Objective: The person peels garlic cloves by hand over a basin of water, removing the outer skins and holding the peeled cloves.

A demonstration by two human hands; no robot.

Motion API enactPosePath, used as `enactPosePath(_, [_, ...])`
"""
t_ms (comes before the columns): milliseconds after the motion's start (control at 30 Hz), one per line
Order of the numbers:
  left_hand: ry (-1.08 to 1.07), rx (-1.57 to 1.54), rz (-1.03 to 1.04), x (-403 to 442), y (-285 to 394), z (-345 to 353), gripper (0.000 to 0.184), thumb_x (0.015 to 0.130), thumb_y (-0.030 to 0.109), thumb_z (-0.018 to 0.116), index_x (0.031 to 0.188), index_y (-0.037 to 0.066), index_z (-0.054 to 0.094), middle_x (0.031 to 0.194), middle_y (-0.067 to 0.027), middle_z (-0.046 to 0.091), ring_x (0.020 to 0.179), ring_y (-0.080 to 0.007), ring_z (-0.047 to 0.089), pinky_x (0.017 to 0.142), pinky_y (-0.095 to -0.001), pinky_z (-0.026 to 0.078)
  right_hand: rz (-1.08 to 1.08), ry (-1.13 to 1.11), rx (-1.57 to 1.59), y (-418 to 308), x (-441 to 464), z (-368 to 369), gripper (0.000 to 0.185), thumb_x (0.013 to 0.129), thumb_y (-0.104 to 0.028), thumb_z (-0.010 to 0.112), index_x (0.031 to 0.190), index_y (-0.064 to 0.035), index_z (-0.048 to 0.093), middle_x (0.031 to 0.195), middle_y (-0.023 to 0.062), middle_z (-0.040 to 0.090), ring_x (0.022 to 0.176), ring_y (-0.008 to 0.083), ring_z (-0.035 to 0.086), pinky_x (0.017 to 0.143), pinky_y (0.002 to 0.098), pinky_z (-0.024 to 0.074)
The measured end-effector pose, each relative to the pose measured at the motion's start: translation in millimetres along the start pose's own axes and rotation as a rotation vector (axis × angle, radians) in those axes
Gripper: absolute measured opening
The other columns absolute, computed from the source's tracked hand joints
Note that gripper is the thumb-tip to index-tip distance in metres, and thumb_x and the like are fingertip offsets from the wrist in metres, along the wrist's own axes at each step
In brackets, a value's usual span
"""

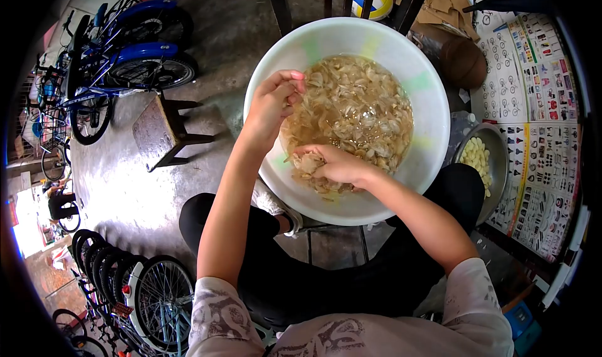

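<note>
A large white plastic basin (pixel 426 137) stands in front of me, holding cloudy water with many floating garlic skins (pixel 357 106). My right hand (pixel 338 168) is low over the near left part of the water, its fingers closed round a wet clump of garlic skins (pixel 308 162). Whether cloves are inside that clump is hidden. Above the basin's left side is my left hand (pixel 273 106), raised clear of the water with fingers curled and thumb and fingertips together. Anything small between those fingertips is too hard to see.
A steel bowl (pixel 501 169) with peeled garlic cloves (pixel 476 159) stands right of the basin, beside newspaper sheets (pixel 533 106). A wooden stool (pixel 160 131) and several bicycles (pixel 157 62) are at left. A ball (pixel 370 0) lies behind dark wooden bars (pixel 411 6).
</note>
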State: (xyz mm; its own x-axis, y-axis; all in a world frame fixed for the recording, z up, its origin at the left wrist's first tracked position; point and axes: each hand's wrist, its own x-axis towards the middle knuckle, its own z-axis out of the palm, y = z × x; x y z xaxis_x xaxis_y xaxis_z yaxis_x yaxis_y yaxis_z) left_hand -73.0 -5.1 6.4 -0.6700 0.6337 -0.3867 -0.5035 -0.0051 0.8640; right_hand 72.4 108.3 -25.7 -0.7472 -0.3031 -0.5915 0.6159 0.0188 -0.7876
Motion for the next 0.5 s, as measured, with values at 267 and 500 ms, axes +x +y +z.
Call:
enactPosePath(267, [0.017, 0.126, 0.007, -6, 6, 2, 0.02, 0.093, 0.002, 0.044, 0.109, 0.002, 0.056, 0.083, 0.0028, 0.049, 0.065, -0.0027, 0.036, 0.054, -0.0186, 0.027, -0.066, -0.055, 0.398, 0, -4, -15, 0.044, 0.086, -0.009, 0.058, 0.129, 0.0018, 0.055, 0.122, 0.0099, 0.062, 0.111, 0.0173, 0.058, 0.099, 0.03, 0.0424])
enactPosePath(500, [0.059, 0.524, -0.046, -11, 11, -5, 0.018, 0.093, 0.017, 0.056, 0.095, 0.001, 0.065, 0.065, 0.007, 0.044, 0.06, -0.0033, 0.036, 0.058, -0.0214, 0.033, -0.122, 0.21, 0.626, -8, -12, -27, 0.046, 0.091, -0.006, 0.059, 0.134, -0.0001, 0.045, 0.123, 0.0138, 0.061, 0.107, 0.0225, 0.064, 0.089, 0.0383, 0.0539])
